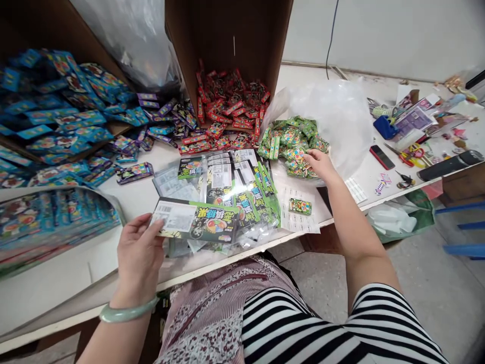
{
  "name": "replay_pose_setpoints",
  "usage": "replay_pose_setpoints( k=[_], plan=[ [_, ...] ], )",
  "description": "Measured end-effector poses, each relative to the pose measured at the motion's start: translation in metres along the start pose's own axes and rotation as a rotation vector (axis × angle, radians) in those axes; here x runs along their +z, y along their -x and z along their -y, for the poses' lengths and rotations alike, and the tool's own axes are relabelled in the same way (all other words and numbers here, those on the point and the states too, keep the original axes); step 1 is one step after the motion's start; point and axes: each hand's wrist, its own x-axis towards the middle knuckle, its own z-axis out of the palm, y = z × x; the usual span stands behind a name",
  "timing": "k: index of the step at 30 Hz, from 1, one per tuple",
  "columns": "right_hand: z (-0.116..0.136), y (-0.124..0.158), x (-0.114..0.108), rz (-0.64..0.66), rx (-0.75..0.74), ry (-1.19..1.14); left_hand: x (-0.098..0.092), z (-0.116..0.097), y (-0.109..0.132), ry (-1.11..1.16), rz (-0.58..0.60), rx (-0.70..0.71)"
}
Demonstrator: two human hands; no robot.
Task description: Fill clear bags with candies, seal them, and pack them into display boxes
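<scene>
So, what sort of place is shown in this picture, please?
It is probably a small packing workshop: loose red packets in an open cardboard box, a heap of green packets, and overlapping printed bags nearby.

The bare left hand holds a pinch — thumb on top, fingers curled behind — its wrist ringed by a smooth pale-green bangle. The bare right arm stretches farther forward from a short black-and-white striped sleeve, the right hand angled leftward, fingertips down.
</scene>
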Motion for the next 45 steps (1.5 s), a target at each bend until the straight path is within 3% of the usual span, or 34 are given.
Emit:
replay_pose_setpoints(
  k=[5, 8, 11, 15, 17, 19, 23, 27, 30, 35, 38, 43, 45],
  plan=[
    [0.022, 0.022, 0.022, 0.302, -0.049, -0.532, -0.003, 0.000, -0.001, -0.032, 0.059, -0.060],
    [0.042, 0.035, 0.037, 0.403, -0.114, -0.619, -0.006, 0.006, -0.002, -0.172, 0.130, -0.007],
    [0.058, 0.049, 0.051, 0.372, -0.361, -0.431, -0.019, 0.014, -0.003, -0.508, 0.211, 0.155],
    [0.060, 0.062, 0.076, 0.202, -0.770, -0.150, -0.039, 0.013, -0.001, -0.976, 0.267, 0.449],
    [0.054, 0.066, 0.090, 0.154, -0.878, -0.120, -0.042, 0.007, 0.002, -1.104, 0.334, 0.572],
    [0.046, 0.068, 0.100, 0.135, -0.929, -0.127, -0.038, -0.002, 0.005, -1.167, 0.481, 0.664],
    [0.042, 0.071, 0.099, 0.134, -0.946, -0.051, -0.018, -0.017, 0.003, -1.261, 0.879, 0.699],
    [0.055, 0.079, 0.080, -0.016, -0.928, 0.077, 0.000, -0.019, -0.009, -1.432, 1.022, 0.602],
    [0.068, 0.094, 0.073, -0.033, -0.913, 0.165, 0.004, -0.016, -0.014, -1.470, 1.050, 0.591],
    [0.079, 0.108, 0.066, 0.309, -0.937, 0.104, -0.002, -0.020, -0.007, -1.332, 0.974, 0.686],
    [0.072, 0.086, 0.058, 0.384, -0.806, 0.068, -0.005, -0.027, 0.000, -1.222, 0.922, 0.720],
    [0.057, 0.041, 0.064, 0.690, -0.670, 0.196, -0.001, -0.032, 0.009, -1.108, 0.948, 0.717],
    [0.061, 0.041, 0.066, 0.684, -0.682, 0.194, 0.000, -0.030, 0.011, -1.087, 0.940, 0.713]
  ],
)
